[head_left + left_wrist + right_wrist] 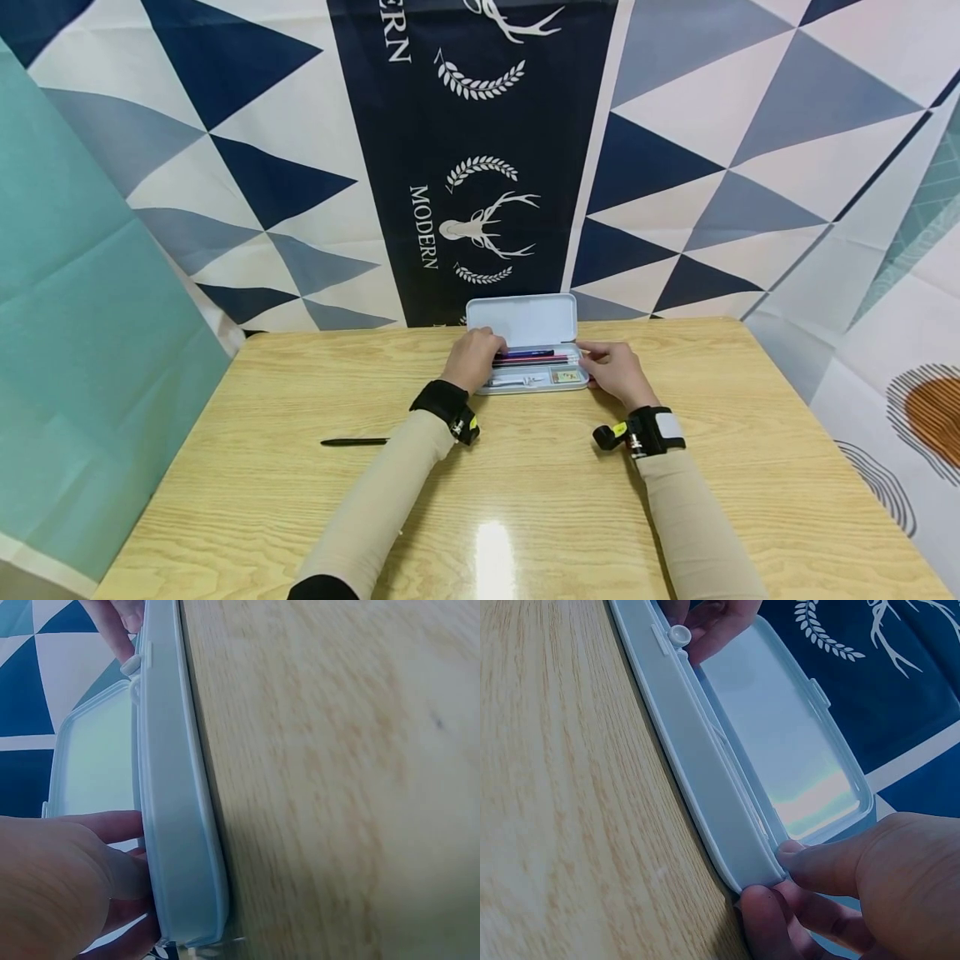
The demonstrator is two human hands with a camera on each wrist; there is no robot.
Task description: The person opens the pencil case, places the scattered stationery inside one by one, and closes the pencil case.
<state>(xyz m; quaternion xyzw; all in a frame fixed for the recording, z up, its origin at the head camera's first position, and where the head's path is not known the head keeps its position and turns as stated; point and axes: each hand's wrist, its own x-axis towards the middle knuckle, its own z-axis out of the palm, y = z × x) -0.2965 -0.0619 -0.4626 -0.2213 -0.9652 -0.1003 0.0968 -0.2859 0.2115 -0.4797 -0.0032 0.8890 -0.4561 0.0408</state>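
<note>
A pale blue pencil case lies open at the table's far middle, its lid standing up against the backdrop. Red, blue and dark pencils lie inside. My left hand covers the case's left end, fingers curled over the rim onto the pencils. My right hand pinches the right end of the case between thumb and fingers. In the right wrist view the left hand's fingers show near the small clasp knob.
A black pen lies on the wooden table to the left of my left forearm. A patterned cloth backdrop hangs right behind the case. The table's left and right edges drop off to hanging cloth.
</note>
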